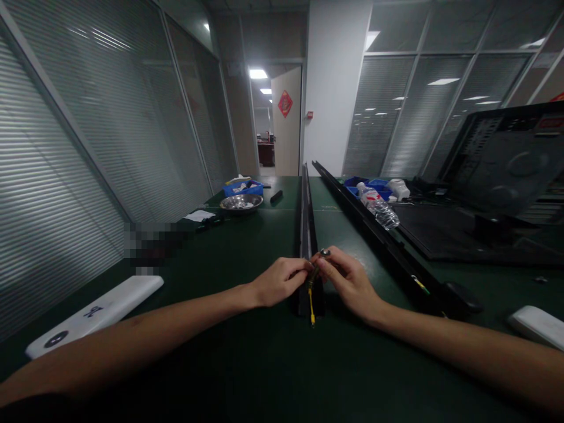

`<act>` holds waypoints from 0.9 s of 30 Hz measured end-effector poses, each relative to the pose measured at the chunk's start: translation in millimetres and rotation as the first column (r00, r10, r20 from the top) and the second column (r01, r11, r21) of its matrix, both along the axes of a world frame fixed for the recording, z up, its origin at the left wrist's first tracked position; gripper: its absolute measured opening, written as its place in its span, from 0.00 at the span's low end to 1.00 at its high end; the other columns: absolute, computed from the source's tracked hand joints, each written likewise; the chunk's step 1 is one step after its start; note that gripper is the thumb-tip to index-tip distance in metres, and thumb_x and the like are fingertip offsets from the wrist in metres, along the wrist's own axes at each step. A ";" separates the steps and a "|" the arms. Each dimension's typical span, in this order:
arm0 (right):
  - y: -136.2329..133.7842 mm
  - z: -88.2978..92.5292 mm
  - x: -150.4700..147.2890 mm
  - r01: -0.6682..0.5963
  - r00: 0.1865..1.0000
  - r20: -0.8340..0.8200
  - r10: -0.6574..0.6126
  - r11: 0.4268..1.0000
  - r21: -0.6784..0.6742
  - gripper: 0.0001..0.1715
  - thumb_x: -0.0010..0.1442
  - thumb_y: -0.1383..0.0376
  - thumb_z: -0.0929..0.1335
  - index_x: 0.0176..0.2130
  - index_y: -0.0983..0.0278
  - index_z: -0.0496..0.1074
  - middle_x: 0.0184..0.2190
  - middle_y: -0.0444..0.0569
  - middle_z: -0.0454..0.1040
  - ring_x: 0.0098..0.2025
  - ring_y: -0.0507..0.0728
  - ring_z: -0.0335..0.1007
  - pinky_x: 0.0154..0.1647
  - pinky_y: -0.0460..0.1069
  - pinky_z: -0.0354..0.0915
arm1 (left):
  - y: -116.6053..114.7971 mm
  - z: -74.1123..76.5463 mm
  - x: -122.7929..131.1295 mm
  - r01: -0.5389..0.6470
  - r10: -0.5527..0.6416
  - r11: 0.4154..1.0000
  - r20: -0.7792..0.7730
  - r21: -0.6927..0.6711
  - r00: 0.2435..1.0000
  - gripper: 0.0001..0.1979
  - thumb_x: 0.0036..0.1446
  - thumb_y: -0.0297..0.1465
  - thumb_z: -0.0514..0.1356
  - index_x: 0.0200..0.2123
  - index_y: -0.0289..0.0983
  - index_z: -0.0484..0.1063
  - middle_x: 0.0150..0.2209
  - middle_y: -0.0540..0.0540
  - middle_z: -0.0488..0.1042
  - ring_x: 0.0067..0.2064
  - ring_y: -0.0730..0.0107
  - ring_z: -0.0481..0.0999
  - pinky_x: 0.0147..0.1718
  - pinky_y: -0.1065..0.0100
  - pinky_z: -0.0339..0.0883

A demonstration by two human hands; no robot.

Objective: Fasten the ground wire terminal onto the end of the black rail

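Note:
A long dark metal channel (pixel 305 217) runs away from me along the green table. Over its near end, my left hand (pixel 279 281) and my right hand (pixel 352 281) meet with fingertips pinched. Between them is a short yellow wire (pixel 311 302), its upper part held at the fingertips and its lower end hanging down over the channel. A small shiny piece (pixel 325 252) shows at my right index finger; whether it is a part or a ring I cannot tell. The fingers hide where the wire ends at the top.
A second dark channel (pixel 352 205) lies to the right, near a plastic bottle (pixel 379 207) and blue bins (pixel 355 183). At the left are a metal bowl (pixel 241 203) and a white oblong device (pixel 99 314). A large black panel (pixel 506 158) stands far right.

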State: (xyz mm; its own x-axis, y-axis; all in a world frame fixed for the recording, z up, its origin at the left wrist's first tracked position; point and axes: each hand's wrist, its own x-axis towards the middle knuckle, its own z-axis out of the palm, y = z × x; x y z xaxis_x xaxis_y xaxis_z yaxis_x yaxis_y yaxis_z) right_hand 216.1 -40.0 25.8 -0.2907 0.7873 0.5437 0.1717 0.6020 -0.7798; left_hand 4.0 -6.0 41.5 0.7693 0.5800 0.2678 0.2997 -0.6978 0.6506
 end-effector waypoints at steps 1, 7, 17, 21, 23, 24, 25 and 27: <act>-0.3 0.4 -0.3 0.009 1.000 -0.004 -0.009 1.000 0.000 0.15 0.72 0.56 0.65 0.41 0.61 0.76 0.33 0.45 0.69 0.35 0.55 0.69 0.36 0.50 0.66 | 0.3 -0.2 -0.1 -0.001 0.001 1.000 -0.002 0.003 1.000 0.12 0.72 0.28 0.51 0.46 0.35 0.76 0.41 0.46 0.76 0.42 0.66 0.76 0.44 0.68 0.67; -2.0 1.7 -0.9 0.020 1.000 -0.017 -0.020 1.000 -0.012 0.14 0.72 0.56 0.66 0.43 0.61 0.77 0.33 0.45 0.69 0.34 0.55 0.69 0.35 0.50 0.66 | -1.5 0.8 -0.2 -0.019 0.019 1.000 -0.008 0.011 1.000 0.12 0.71 0.27 0.51 0.44 0.35 0.76 0.41 0.46 0.77 0.41 0.67 0.76 0.43 0.69 0.68; -0.8 -1.4 0.5 0.022 1.000 -0.017 -0.022 1.000 -0.010 0.13 0.72 0.57 0.66 0.44 0.61 0.77 0.35 0.46 0.70 0.35 0.54 0.71 0.37 0.50 0.67 | -0.1 -0.1 -0.7 0.013 -0.013 1.000 0.003 -0.020 1.000 0.12 0.71 0.25 0.52 0.45 0.35 0.76 0.44 0.46 0.77 0.44 0.67 0.77 0.46 0.69 0.68; -1.2 -1.1 0.8 0.035 0.999 0.001 -0.035 0.999 -0.001 0.14 0.72 0.57 0.66 0.44 0.62 0.77 0.34 0.45 0.70 0.34 0.53 0.71 0.35 0.49 0.67 | -0.6 0.3 -0.7 -0.005 0.004 1.000 -0.013 -0.017 1.000 0.12 0.71 0.26 0.52 0.45 0.34 0.76 0.43 0.46 0.77 0.43 0.67 0.77 0.45 0.70 0.67; -2.1 -0.4 1.1 0.043 0.999 0.015 -0.043 0.999 0.013 0.14 0.72 0.57 0.66 0.44 0.62 0.77 0.33 0.45 0.70 0.34 0.53 0.71 0.35 0.49 0.66 | -0.5 0.2 -0.7 -0.010 0.010 1.000 -0.023 -0.016 1.000 0.12 0.71 0.26 0.52 0.45 0.34 0.76 0.42 0.46 0.77 0.42 0.67 0.77 0.44 0.70 0.67; -2.6 0.1 1.3 0.044 0.999 0.020 -0.045 0.999 0.019 0.14 0.72 0.57 0.66 0.44 0.62 0.78 0.33 0.45 0.70 0.34 0.53 0.71 0.35 0.48 0.66 | -0.4 0.1 -0.8 -0.010 0.010 1.000 -0.024 -0.013 1.000 0.12 0.70 0.26 0.52 0.45 0.34 0.76 0.42 0.46 0.77 0.43 0.66 0.77 0.44 0.69 0.67; -3.0 0.5 1.5 0.045 0.999 0.019 -0.046 0.999 0.026 0.14 0.72 0.57 0.66 0.44 0.62 0.78 0.33 0.45 0.70 0.34 0.53 0.71 0.35 0.48 0.66 | -0.2 0.0 -0.9 -0.009 0.009 1.000 -0.022 -0.011 1.000 0.12 0.70 0.26 0.52 0.45 0.34 0.76 0.42 0.45 0.77 0.43 0.66 0.76 0.44 0.69 0.67; -3.6 1.2 1.5 0.048 0.999 0.011 -0.048 0.998 0.032 0.13 0.72 0.58 0.66 0.44 0.62 0.78 0.34 0.45 0.70 0.34 0.53 0.71 0.36 0.48 0.67 | 0.1 0.0 -1.1 -0.010 0.010 1.000 -0.019 -0.006 1.000 0.12 0.70 0.26 0.52 0.45 0.34 0.76 0.42 0.46 0.76 0.42 0.66 0.76 0.43 0.69 0.68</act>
State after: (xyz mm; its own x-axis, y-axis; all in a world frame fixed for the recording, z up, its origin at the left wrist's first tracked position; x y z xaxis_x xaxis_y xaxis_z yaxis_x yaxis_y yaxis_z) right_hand 217.6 -43.6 27.0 -0.2595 0.7827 0.5657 0.2104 0.6175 -0.7579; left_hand 2.9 -5.9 41.5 0.7684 0.5894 0.2494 0.3189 -0.6905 0.6492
